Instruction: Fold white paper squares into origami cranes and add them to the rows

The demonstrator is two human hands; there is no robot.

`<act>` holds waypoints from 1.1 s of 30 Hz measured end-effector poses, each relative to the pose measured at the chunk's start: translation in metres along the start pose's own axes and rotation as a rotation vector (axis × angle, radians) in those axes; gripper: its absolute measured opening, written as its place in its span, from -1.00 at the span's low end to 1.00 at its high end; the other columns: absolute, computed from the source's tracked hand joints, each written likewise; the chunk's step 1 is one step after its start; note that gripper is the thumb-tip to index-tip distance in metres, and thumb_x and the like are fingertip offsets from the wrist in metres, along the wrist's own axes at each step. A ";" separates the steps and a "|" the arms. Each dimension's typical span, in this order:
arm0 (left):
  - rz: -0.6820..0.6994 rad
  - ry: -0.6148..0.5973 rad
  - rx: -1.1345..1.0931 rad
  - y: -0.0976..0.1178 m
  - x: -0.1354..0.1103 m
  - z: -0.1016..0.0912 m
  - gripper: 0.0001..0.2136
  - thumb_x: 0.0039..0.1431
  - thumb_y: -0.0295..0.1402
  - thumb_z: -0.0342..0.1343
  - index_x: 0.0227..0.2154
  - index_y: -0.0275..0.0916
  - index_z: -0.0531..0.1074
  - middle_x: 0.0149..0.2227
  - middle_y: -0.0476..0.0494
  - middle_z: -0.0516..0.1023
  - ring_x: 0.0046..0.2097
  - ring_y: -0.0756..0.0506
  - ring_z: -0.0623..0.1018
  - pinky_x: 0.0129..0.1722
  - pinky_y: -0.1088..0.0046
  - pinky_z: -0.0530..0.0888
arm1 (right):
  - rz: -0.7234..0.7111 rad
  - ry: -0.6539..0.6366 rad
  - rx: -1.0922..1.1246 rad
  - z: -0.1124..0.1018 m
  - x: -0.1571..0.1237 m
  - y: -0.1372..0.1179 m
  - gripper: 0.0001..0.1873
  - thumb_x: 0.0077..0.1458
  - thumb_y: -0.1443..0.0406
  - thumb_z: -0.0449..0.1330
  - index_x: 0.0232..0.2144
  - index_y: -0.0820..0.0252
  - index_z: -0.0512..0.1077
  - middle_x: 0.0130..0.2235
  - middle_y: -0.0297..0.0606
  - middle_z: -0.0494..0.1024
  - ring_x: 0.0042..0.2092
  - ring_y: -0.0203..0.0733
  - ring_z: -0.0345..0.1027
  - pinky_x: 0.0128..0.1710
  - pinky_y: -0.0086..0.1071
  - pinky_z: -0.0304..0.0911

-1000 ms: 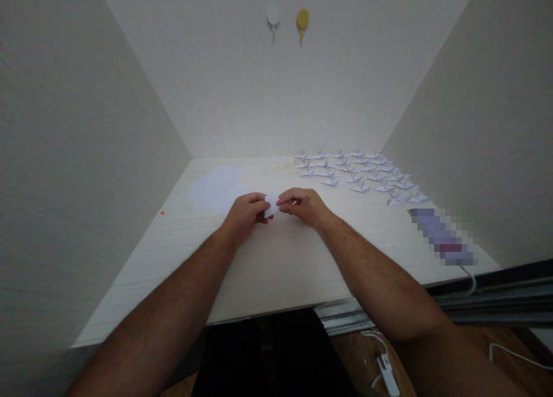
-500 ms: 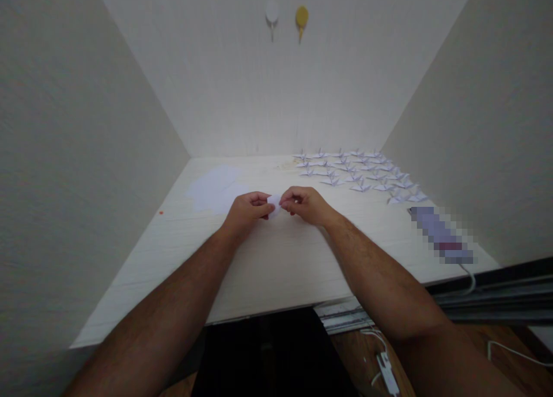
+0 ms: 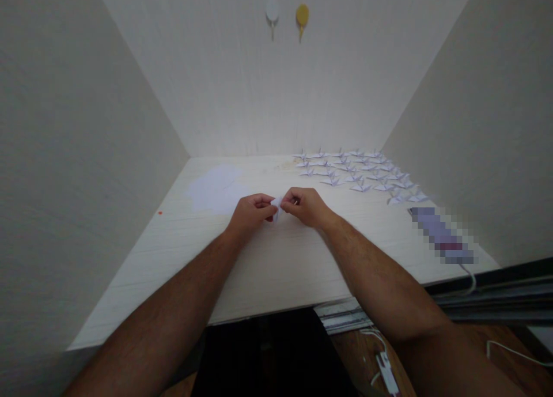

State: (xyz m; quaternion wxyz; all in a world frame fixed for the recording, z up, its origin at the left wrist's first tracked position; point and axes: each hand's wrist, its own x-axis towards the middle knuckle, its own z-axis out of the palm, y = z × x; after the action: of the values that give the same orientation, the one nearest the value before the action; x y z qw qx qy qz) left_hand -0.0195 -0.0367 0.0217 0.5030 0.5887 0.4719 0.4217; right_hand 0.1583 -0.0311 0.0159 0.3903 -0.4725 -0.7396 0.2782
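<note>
Between my two hands is a small piece of folded white paper (image 3: 276,210), held above the middle of the table. My left hand (image 3: 254,214) grips its left side between thumb and fingers. The fingertips of my right hand (image 3: 305,205) pinch its right edge. Part of the paper is covered by my fingers, so its exact shape cannot be made out. Several white paper cranes (image 3: 362,186) stand in rows at the back right. Loose white paper sheets (image 3: 213,188) lie to the left, beyond my left hand.
A pixelated flat device (image 3: 440,234) with a white cable lies near the right edge of the pale table (image 3: 276,270). Walls rise on three sides; a white hook (image 3: 272,11) and a yellow hook (image 3: 302,15) hang behind. A small orange dot (image 3: 160,212) marks the left side.
The paper appears narrower, turned more edge-on between my fingers. My left hand has shifted slightly to the right, nearer my right hand, which has barely moved.
</note>
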 end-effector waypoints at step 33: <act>0.021 0.095 0.087 0.000 0.000 0.004 -0.84 -0.18 -0.38 0.29 -0.47 -0.28 0.49 -0.58 0.00 0.51 -0.54 0.05 0.45 -0.53 0.55 0.32 | -0.019 0.126 -0.124 0.010 -0.001 -0.007 -0.91 -0.02 0.33 0.16 -0.48 0.25 0.45 -0.50 -0.35 0.50 -0.48 -0.38 0.28 -0.45 -0.50 0.14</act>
State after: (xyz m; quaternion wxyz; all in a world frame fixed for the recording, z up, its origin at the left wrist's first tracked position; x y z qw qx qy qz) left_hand -0.0159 -0.0378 0.0214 0.4494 0.5942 0.5071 0.4334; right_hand 0.1474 -0.0354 0.0155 0.4085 -0.5053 -0.7339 0.1980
